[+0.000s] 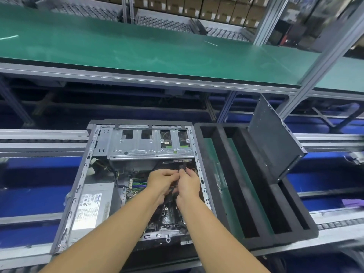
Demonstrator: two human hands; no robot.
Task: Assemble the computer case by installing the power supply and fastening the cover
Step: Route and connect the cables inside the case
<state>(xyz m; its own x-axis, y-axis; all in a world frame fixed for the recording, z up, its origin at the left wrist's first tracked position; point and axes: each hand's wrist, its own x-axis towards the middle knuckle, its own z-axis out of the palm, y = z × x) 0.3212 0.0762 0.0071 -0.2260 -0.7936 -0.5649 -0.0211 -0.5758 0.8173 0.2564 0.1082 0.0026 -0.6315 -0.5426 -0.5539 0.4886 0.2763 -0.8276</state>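
Fingers of the left hand [162,180] and the right hand [189,185] meet at centre frame, curled and pinched on a black cable [182,168]. Its plug end pokes up just above the right thumb. Both wrists are low inside the case and knuckles almost touch. Forearms enter from the bottom edge and cover much of the case's lower right interior.

Under and left of the hands: motherboard [137,182], green strips of slots showing, the rest hidden by hands and dark wiring. More black leads lie below the wrists, too tangled to separate.

Computer case [78,186] lies on its side, open face up, in the lower centre of the frame. Power supply [92,207] sits in its lower left corner, grey box, white label up, against the left wall. White connectors [91,165] hang loose just above it. Drive cage [149,143], bare metal, spans the upper end of the case, just beyond the fingertips.

Right of the case and touching its side: black foam tray [256,196] with long slots. Cover panel [273,140] stands on edge in one of the right-hand slots, tilted, well apart from the case opening.

Case and tray rest on a roller rail [39,134] running across the frame, blue below it. Green belt [137,50] crosses the upper half. Aluminium post [325,62] slants at upper right, behind the panel. Cardboard boxes [197,6] are stacked along the top edge, blurred.
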